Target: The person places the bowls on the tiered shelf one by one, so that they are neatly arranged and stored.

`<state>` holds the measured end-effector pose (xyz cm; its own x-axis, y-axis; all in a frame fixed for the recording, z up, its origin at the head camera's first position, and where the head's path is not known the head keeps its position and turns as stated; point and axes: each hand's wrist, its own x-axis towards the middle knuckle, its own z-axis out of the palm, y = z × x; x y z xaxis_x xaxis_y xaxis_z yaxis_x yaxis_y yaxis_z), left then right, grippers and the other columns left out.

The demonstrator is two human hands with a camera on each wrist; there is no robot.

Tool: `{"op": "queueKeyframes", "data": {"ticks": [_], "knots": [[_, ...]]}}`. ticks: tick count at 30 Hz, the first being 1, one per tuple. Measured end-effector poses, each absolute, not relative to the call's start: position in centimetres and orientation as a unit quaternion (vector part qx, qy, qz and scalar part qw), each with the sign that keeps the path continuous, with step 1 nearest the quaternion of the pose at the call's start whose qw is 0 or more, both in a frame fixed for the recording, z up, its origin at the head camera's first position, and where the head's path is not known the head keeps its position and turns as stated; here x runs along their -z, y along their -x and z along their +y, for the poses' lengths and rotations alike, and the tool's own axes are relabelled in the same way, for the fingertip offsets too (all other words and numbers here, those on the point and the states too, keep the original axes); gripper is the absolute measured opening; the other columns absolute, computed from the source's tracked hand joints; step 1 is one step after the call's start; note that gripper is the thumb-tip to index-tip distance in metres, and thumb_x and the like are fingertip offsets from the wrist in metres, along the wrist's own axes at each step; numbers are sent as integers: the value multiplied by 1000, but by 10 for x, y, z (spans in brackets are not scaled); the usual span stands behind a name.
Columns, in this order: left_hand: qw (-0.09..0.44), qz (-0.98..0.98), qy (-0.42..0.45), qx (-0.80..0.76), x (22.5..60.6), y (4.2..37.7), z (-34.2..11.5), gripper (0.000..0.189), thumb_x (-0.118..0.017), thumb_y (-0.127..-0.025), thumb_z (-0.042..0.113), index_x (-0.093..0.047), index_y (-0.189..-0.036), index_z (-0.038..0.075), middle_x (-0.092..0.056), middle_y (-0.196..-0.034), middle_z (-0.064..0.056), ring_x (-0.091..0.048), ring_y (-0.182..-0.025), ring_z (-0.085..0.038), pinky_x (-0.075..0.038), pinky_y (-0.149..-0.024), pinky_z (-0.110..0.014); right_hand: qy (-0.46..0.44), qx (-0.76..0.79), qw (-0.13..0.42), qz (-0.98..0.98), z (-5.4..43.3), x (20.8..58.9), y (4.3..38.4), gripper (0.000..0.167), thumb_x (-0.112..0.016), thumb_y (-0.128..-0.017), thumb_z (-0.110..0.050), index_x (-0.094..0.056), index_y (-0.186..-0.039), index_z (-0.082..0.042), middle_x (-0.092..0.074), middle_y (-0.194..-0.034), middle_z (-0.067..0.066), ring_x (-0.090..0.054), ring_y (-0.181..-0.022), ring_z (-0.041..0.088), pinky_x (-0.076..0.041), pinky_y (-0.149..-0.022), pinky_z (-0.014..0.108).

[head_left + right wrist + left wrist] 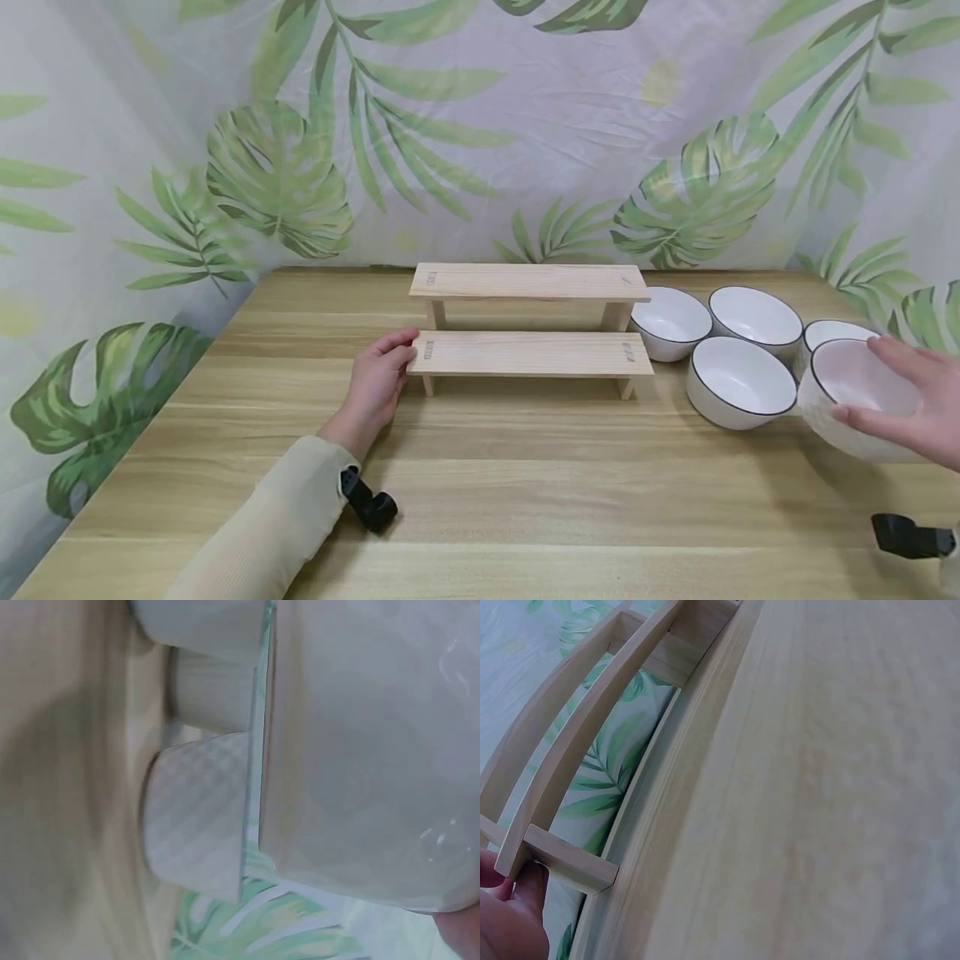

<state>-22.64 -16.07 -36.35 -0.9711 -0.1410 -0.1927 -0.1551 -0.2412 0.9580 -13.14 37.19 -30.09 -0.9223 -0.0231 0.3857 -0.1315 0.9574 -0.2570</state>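
We see the left hand (pixel 373 375) with its thumb and finger closed in a narrow pinch on the left end of the lower tier of a wooden stand (pixel 531 355), which stands upright on the table (pixel 510 492). Our right hand (pixel 918 398) is spread wide across a dark-rimmed white bowl (pixel 855 379), thumb at the near rim and fingers at the far side; we cannot tell how the fingertips sit around its hidden side. That bowl appears raised off the table, just in front of four other bowls (pixel 742 379) grouped to the right of the stand.
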Motion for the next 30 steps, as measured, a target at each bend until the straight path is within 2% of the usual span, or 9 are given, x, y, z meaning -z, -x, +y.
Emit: {"op": "queueKeyframes", "data": {"ticks": [5,8,19,30], "knots": [[-4,619,121,-776,364,226,-160,41,-48,-87,-4,-50,-128,-5,-49,-131,-9,-53,-89,-3,-42,-63,-12,-49,-156,193,-968,365,292,134,92,-76,-67,-37,-36,-136,7,-33,-136,35,-26,-123,55,-20,-95,64],[-8,622,122,-773,364,226,-160,40,-49,-87,-4,-50,-127,-5,-49,-130,-10,-54,-89,-2,-43,-62,-12,-48,-166,184,-968,360,286,135,90,-75,-69,-36,-35,-138,6,-31,-138,33,-21,-127,53,-15,-99,66],[-3,639,121,-760,362,226,-160,40,-49,-88,-2,-51,-129,-2,-49,-133,-9,-55,-85,-1,-41,-60,-13,-73,-192,163,-965,347,267,150,85,-73,-71,-33,-37,-139,1,-33,-140,31,-24,-125,55,-18,-93,69],[11,637,124,-761,363,226,-162,41,-49,-89,0,-51,-131,1,-46,-139,-8,-51,-103,-5,-44,-67,-12,-116,-188,109,-969,321,242,170,81,-72,-74,-35,-39,-139,0,-36,-138,30,-24,-126,53,-17,-97,67]]}}
